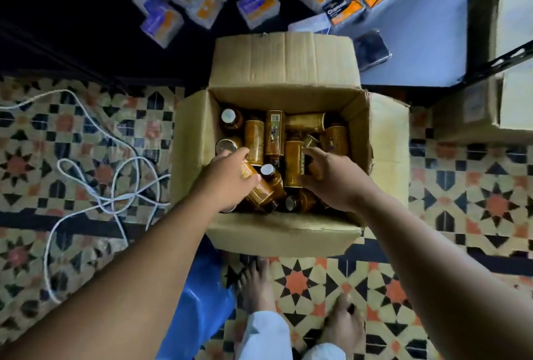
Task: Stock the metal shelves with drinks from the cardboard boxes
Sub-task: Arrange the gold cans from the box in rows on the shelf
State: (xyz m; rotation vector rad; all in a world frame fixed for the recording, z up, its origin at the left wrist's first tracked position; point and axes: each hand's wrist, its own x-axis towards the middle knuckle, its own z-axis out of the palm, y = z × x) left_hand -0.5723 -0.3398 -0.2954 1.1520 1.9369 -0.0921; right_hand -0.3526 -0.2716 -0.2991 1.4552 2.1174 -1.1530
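An open cardboard box point(288, 237) stands on the tiled floor in front of me, holding several amber drink bottles point(253, 140) with gold labels, most lying jumbled. My left hand point(226, 176) reaches in at the box's left side with fingers spread, its thumb resting on a bottle lying on its side point(261, 190). My right hand point(331, 180) is in the box's right half, fingers curled around an upright bottle point(292, 164). The metal shelf point(418, 42) lies beyond the box at top right.
Several wrapped packs point(256, 4) lie in the dark area and on the shelf board behind the box. Closed cardboard boxes point(513, 42) stand at right behind a black shelf bar point(504, 59). A white cable point(101, 186) loops on the floor at left. A blue bag point(199, 302) and my bare feet point(256, 284) are below.
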